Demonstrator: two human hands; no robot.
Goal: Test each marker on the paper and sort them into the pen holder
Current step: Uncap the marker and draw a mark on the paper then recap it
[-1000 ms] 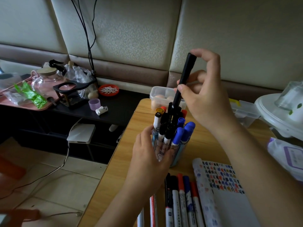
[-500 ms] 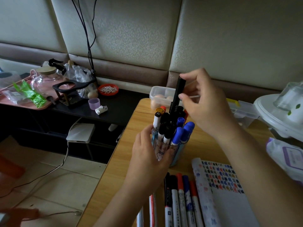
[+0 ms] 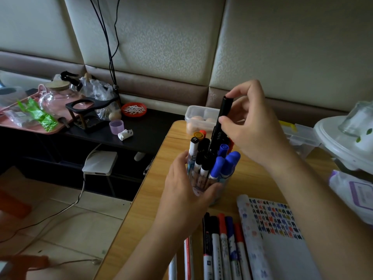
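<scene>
slim black plastic marker [image 3: 225, 107]: light, stiff, smooth; best pinched mid-barrel | right hand [image 3: 256, 128]: fingertips pinching upper barrel | left hand [image 3: 185, 195]: fingers curled round clear pen holder [image 3: 201, 179]

Left hand [image 3: 185, 193] comes up from the bottom edge, thumb and fingers curled round the pen holder [image 3: 221, 184]. Right hand [image 3: 256, 128] is above it, forearm entering from lower right, thumb and fingertips pinching a black marker [image 3: 223, 116] near upright.
</scene>
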